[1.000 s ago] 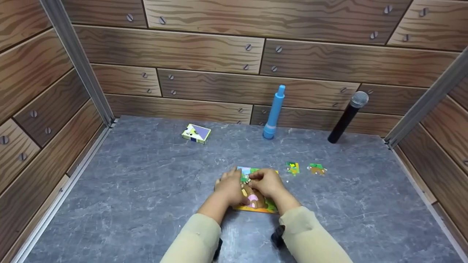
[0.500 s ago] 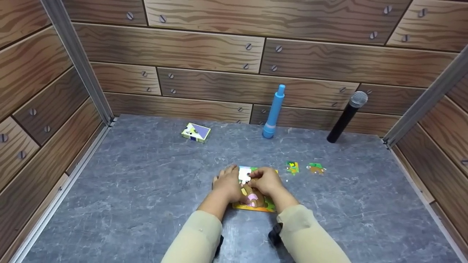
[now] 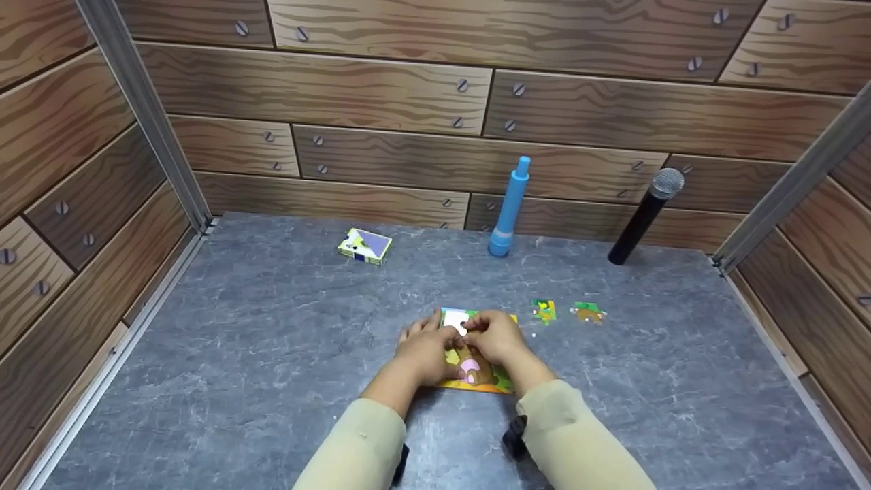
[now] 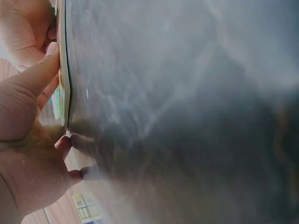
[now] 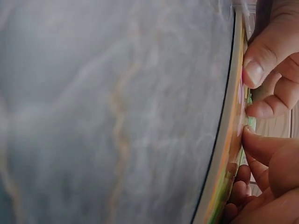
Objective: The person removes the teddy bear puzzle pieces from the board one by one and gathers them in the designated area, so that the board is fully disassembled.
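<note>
A colourful jigsaw puzzle board (image 3: 486, 381) lies flat on the grey table, between both hands. My left hand (image 3: 420, 352) rests on its left side; in the left wrist view the thumb (image 4: 44, 70) presses along the board's near part, and other fingertips reach the tabletop. At the board's upper part, a jigsaw piece (image 3: 454, 320) looks white, perhaps from glare. My right hand (image 3: 499, 338) pinches the right side of this piece between thumb and curled fingers, which partly hide it. To the right lie two loose pieces, one yellow-green (image 3: 544, 311), one brown and green (image 3: 588, 313).
A small card box (image 3: 365, 246) lies at the back left. Near the back wall a blue microphone-shaped tube (image 3: 509, 207) and a black microphone (image 3: 645, 218) stand upright. Wood-patterned panels (image 3: 381, 95) enclose the table on three sides.
The piece by the right hand showed green a second ago and now looks white. My left fingers have shifted, the index moving in toward the right fingertips. The right hand has barely moved.
</note>
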{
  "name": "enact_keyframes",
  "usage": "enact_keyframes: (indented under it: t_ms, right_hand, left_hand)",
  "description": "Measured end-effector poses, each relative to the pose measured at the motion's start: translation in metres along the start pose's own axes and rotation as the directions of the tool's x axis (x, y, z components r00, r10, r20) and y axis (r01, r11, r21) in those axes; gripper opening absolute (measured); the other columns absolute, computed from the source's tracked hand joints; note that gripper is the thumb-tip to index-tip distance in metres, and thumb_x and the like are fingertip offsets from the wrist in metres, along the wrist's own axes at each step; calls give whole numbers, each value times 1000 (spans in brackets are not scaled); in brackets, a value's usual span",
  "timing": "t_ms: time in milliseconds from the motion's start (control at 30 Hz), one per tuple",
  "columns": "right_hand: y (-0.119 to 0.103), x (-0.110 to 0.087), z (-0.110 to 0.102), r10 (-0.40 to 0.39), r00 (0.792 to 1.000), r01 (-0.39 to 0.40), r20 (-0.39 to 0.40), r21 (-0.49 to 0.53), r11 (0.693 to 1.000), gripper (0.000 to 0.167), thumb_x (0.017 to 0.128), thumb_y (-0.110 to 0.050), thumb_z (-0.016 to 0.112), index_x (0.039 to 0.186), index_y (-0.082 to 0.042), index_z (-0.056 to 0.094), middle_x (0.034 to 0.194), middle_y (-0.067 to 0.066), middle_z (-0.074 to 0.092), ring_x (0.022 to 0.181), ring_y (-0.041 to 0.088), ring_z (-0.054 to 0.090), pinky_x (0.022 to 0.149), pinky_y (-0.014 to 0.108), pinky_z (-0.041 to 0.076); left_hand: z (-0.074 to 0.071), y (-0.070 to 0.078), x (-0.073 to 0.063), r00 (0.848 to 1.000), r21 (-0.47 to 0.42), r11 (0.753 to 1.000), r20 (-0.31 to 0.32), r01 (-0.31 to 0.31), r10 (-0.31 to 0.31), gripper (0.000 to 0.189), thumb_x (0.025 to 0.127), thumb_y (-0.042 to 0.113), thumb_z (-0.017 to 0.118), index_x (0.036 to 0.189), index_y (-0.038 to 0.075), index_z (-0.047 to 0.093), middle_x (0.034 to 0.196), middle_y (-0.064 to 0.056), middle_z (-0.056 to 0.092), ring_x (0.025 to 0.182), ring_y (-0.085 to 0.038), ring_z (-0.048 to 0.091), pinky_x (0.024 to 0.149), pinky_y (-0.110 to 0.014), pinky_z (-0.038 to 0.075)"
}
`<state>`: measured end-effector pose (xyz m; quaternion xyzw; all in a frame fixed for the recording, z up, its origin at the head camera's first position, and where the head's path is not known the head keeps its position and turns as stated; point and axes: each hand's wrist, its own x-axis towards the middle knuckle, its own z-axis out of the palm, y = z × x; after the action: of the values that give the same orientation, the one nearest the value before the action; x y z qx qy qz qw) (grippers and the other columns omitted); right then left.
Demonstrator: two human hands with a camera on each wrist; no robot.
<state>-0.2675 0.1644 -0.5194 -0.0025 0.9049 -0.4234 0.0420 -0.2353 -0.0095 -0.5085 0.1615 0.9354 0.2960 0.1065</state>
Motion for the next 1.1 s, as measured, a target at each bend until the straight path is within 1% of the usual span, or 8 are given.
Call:
enact_keyframes:
  t_ms: [133,267,367,533,700,900,1033,1100]
  right_hand:
    - [-3,0,2,-13,1000,12,-15,-89,996,6,93,-1,75,96,-5,78,93,6,74,93,23,68,89,44,56]
    - [-8,-1,5,-53,998,48,-21,-176,983,3,96,-6,75,97,-6,78,98,7,73,96,26,68,90,47,56]
    - [-10,-3,7,-88,996,86,6,-271,959,5,99,-11,73,98,-7,76,101,8,69,98,28,67,89,50,56]
    - [-11,-6,7,-146,988,152,45,-414,897,9,101,-15,69,99,-7,74,103,9,64,102,33,65,87,53,57]
    - [-10,-8,4,-170,984,173,46,-429,886,9,101,-13,67,99,-6,72,102,10,63,102,34,65,88,54,56]
    - [-5,-7,-1,-197,980,184,17,-438,880,7,98,-10,68,94,-5,71,101,12,65,100,36,66,90,54,55]
    - [-3,-5,-7,-179,984,162,7,-453,877,8,97,-10,70,92,-4,71,103,14,66,102,38,65,92,54,56]
    - [-2,-3,-10,-149,989,136,7,-443,886,9,98,-12,70,92,-5,72,103,13,66,100,36,65,90,53,56]
  left_hand:
    - [-1,1,0,1000,3,1000,17,-4,4,39,86,35,89,120,25,73,172,-24,23,156,-43,26,125,-68,13]
    - [-2,4,-1,1000,19,1000,31,2,-3,36,88,34,87,121,26,75,172,-25,20,158,-44,22,123,-73,11]
    - [-2,5,-2,999,35,999,44,7,-8,33,89,34,86,120,27,76,172,-26,21,158,-44,21,120,-77,12]
    - [0,7,-2,999,55,998,50,-3,0,29,88,35,86,114,28,75,171,-26,23,158,-45,22,118,-79,14]
    - [1,7,-2,998,55,998,56,-19,16,32,90,34,85,119,27,74,172,-25,24,157,-47,23,117,-81,14]
    - [3,6,-2,996,60,998,86,-26,20,52,94,33,80,144,33,65,173,-21,23,158,-47,19,116,-82,10]
    - [-1,11,-5,993,75,997,121,-5,-4,61,97,34,77,154,41,57,175,-20,17,160,-44,14,119,-80,6]
    - [-1,10,-4,991,86,996,133,2,-13,63,98,36,75,156,43,53,175,-19,15,161,-43,12,119,-79,6]
